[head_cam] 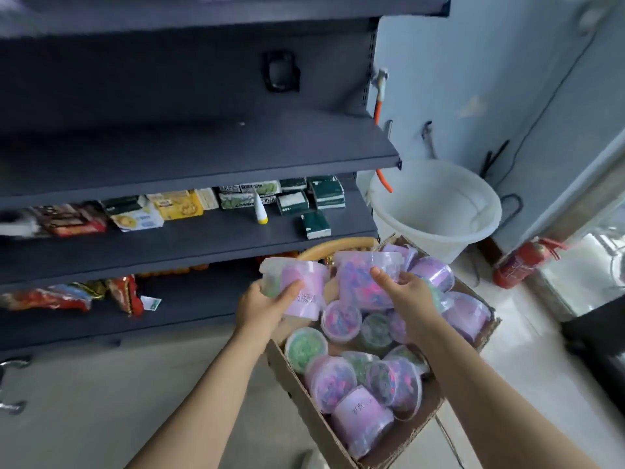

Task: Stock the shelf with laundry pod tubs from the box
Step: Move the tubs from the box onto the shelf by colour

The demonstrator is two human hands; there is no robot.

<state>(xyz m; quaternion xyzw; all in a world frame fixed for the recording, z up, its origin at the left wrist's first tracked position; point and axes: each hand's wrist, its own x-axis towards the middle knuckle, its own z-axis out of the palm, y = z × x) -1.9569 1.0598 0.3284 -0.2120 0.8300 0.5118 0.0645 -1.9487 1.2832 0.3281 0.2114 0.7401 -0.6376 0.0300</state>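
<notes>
**Forearms (209, 394) forward, both hands loaded**

Bare and outstretched, they reach over the near corner of the cardboard box (304, 397), which sits on the floor below the hands and a little to their right. Fingers and thumb of the left hand (262, 308) wrap round the side of a lilac-labelled tub (306, 282), tilted with its lid end toward the left. The right hand (404, 292) grips a second tub (363, 279) by its clear wall, pink and blue pods showing through. The two tubs are just beside each other, above the loose tubs (338, 384) jumbled in the box. Up and left of both hands is the bare dark shelf (203, 147). The lower boards, nearer the left hand, carry tissue packs (326, 194) and snack bags (125, 292). Beyond the right hand stands a white bucket (436, 211).

As I judge it, the risk lies in the lift. Each tub is held one-handed by a smooth side, so a slack grip could let it slip. The shelf's front edge lies between hands and target, and clipping it could knock a tub free. A tub set down tilted may roll off
</notes>
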